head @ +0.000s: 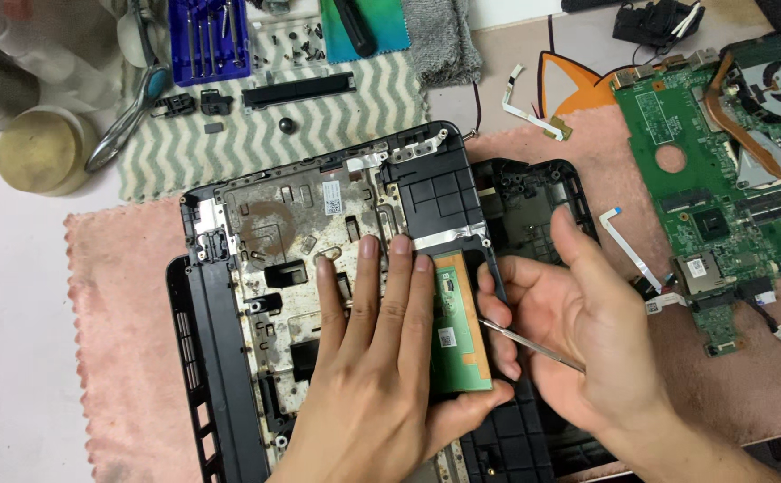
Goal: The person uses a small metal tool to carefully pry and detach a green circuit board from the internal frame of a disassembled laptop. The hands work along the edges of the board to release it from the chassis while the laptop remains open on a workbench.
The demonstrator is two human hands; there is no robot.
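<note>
Left hand lies spread flat on the laptop shell, steadying it (beside the green board); right hand pinches a thin metal pry tool at the board's edge.

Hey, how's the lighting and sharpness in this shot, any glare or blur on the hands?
Head view: soft, even light, faint shadows under the left hand and right hand; both look sharp, with no obvious motion blur; slight shine on the thin metal tool and the motherboard; the top left corner looks washed out and softer.
</note>
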